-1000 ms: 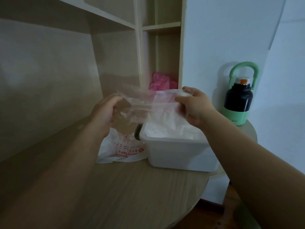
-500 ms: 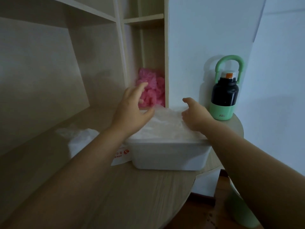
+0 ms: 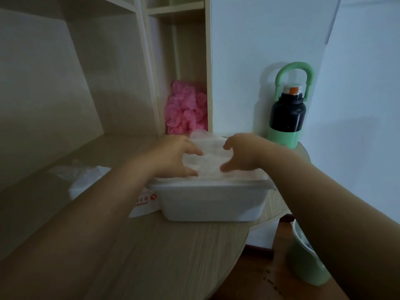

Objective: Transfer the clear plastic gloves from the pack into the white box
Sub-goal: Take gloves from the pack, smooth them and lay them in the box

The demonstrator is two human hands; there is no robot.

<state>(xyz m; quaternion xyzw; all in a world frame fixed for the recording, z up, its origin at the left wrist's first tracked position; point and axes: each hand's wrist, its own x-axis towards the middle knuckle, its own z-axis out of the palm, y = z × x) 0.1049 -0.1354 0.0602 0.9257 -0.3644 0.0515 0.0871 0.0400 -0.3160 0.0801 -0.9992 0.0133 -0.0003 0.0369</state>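
One bench [image 3: 173,256] carries everything you need, and the white box [image 3: 212,202] sits at its far right edge, long side facing you. Left of the box and touching it lies the pack [image 3: 86,180], slack and partly hidden under your left forearm; whether anything remains inside cannot be told. The clear plastic gloves [image 3: 207,161] are already in the box as a stack that stands proud of the rim, its long axis running left to right along the box's length. Your left hand [image 3: 173,156] cups the stack's left end and your right hand [image 3: 242,154] its right end, thumbs and fingers curved round the film, the two hands apart with bare gloves between them. Neither is nearer. The stack lies directly under both, so the likely next move is straight down, pressing evenly.
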